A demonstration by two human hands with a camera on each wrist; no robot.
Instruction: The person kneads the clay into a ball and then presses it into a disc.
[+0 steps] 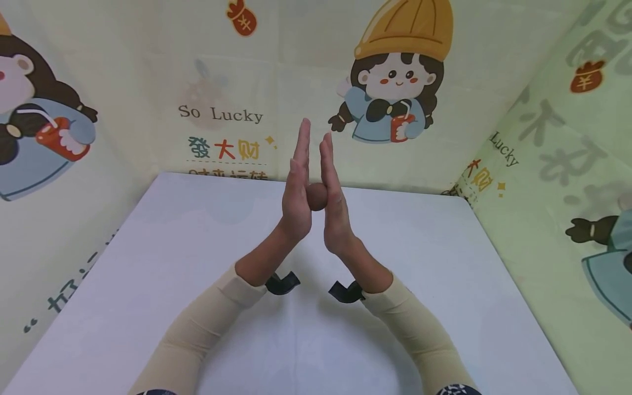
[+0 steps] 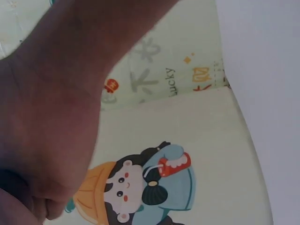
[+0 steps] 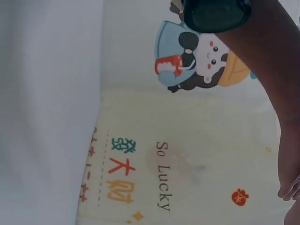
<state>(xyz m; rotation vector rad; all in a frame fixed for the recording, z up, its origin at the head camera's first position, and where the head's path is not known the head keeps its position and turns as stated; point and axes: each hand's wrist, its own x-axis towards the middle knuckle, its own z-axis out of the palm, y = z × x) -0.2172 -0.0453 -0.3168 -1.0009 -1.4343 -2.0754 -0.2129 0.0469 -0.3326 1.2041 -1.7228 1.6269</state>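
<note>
While your L hand [image 1: 296, 204] and R hand [image 1: 336, 211] stand upright, flat w/ fingers straight, they press a brown ball [image 1: 317, 197] btwn them, neither curled round it. It's up in the air over the table [image 1: 148, 263], near the far edge as seen from your head cam. Table's plain white, w/ soft shadows under your forearms. Pale printed sheeting, creased in spots, closes it in: back wall [image 1: 301, 71], left wall [image 1: 113, 142], right wall [image 1: 533, 181], the last a bit greener. Back one has a cartoon figure [image 1: 379, 112] in a yellow hat, R of centre, plus "So Lucky" lettering [image 1: 220, 114] w/ Chinese chars below & a red pouch print [image 1: 242, 18] up top. R wall repeats lettering & pouch; L wall has another big figure [image 1: 34, 131] w/ a red cup. Both wrist cams get the walls & table edge sideways.
</note>
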